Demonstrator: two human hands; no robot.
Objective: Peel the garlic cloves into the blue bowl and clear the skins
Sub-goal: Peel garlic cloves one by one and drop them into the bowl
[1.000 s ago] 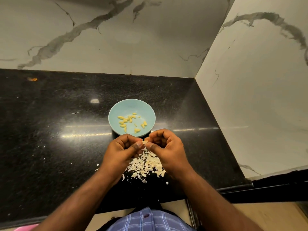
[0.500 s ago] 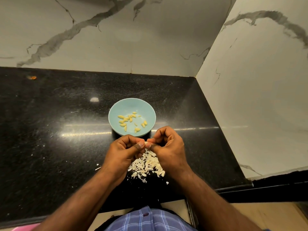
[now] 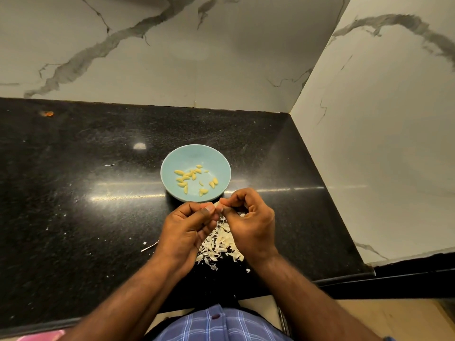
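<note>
A blue bowl (image 3: 187,153) stands on the black counter and holds several peeled yellow garlic cloves (image 3: 187,178). Just in front of its near rim, my left hand (image 3: 187,230) and my right hand (image 3: 251,222) meet with curled fingers. Between their fingertips they pinch one small pale garlic clove (image 3: 217,205), of which only the tip shows. A heap of white garlic skins (image 3: 221,244) lies on the counter under and between my hands.
The black granite counter (image 3: 86,193) carries scattered skin flecks and a thin sliver (image 3: 149,247) left of my left hand. Marble walls close the back and the right side. The counter's front edge runs just before my checked shirt (image 3: 216,326).
Both hands have stayed over the skin heap by the bowl, shifting only slightly as their fingertips work at the clove.
</note>
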